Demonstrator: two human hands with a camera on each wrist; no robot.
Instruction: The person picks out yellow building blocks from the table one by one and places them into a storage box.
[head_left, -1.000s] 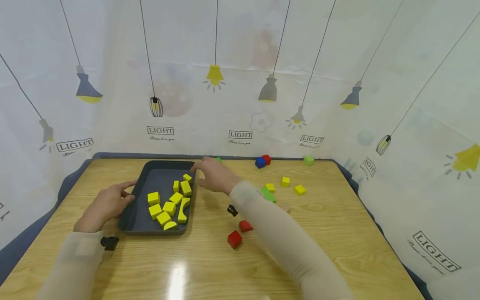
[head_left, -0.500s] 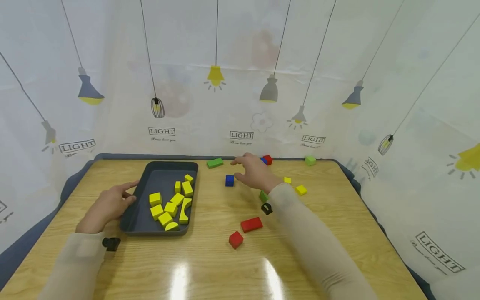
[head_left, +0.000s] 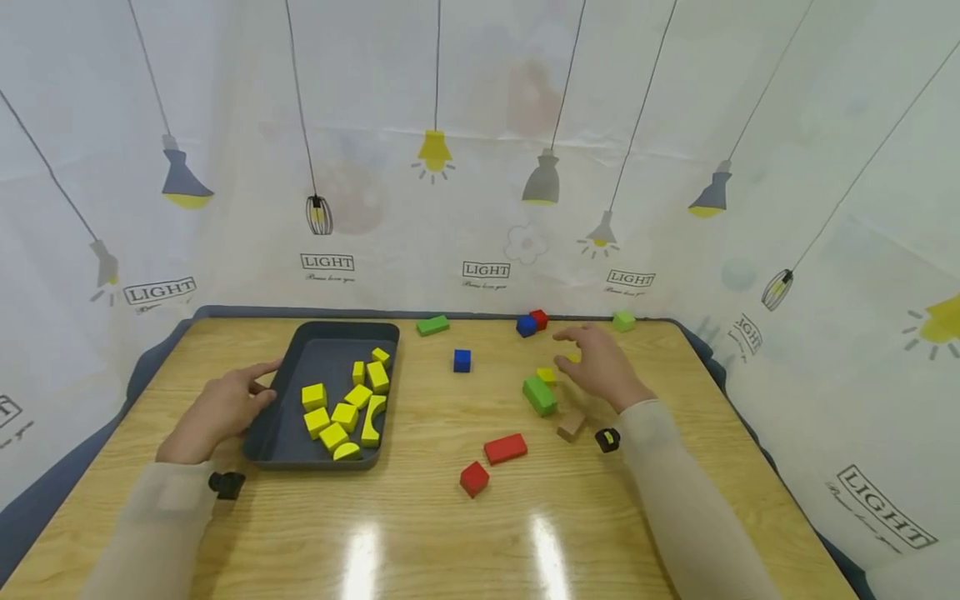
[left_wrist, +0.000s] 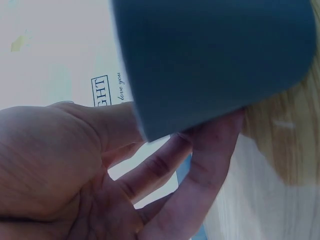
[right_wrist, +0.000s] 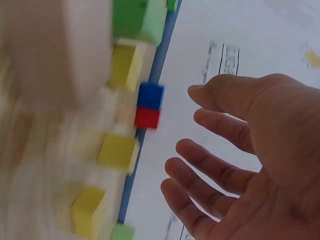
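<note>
My left hand (head_left: 217,414) holds the dark grey tray (head_left: 265,433) by its left side. In the left wrist view, one finger reaches the outer wall and another part of the hand passes behind the rim. Inside the tray lie several yellow blocks (head_left: 345,417), cubes and curved pieces among them. My right hand (head_left: 597,367) hovers over the right side of the table with nothing in its grasp, fingers spread and slightly bent. Beneath or beside it are yellow blocks, one of them (head_left: 546,376) partly visible next to a green block (head_left: 540,396); the hand covers the others.
A blue cube (head_left: 462,361) sits right of the tray, with a green block (head_left: 432,325) behind it. Farther back are a blue cube (head_left: 527,326), a red cube (head_left: 539,319) and a light green cube (head_left: 624,321). Two red blocks (head_left: 506,449) and a wooden block (head_left: 572,424) lie nearer.
My right hand has moved from the tray's right rim across to the right, uncovering the blue cube, the green blocks and the wooden block. The left hand has kept its hold on the tray.
</note>
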